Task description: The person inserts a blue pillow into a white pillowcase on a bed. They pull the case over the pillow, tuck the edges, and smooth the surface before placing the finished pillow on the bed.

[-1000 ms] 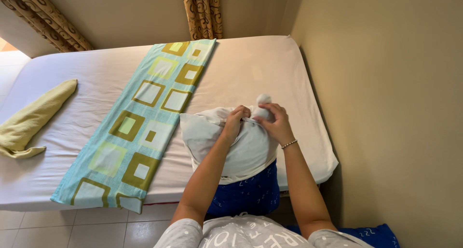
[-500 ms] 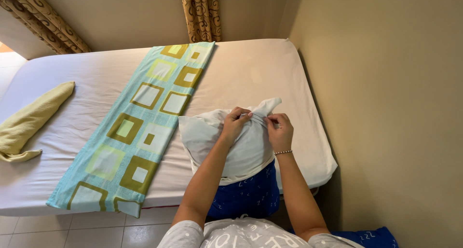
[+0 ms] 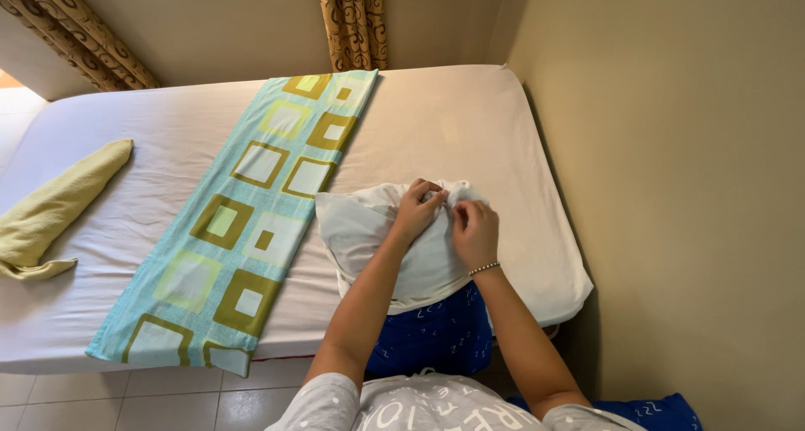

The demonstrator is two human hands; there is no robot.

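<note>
One white pillow point(image 3: 377, 234) lay on the near edge of the bed point(image 3: 470, 121). The left hand point(image 3: 419, 209) and the right hand point(image 3: 475, 230) both pinched its far corner with fingers closed tight. A moment before, that corner stuck up higher. One patterned blue cloth point(image 3: 251, 213) and one yellow towel point(image 3: 50, 213) lay nearby.

A bedroom: a bed point(image 3: 470, 121) under a white fitted sheet stands against beige walls, with a patterned runner point(image 3: 251, 221), gold curtains point(image 3: 352, 20) and tiled floor point(image 3: 101, 397).
</note>
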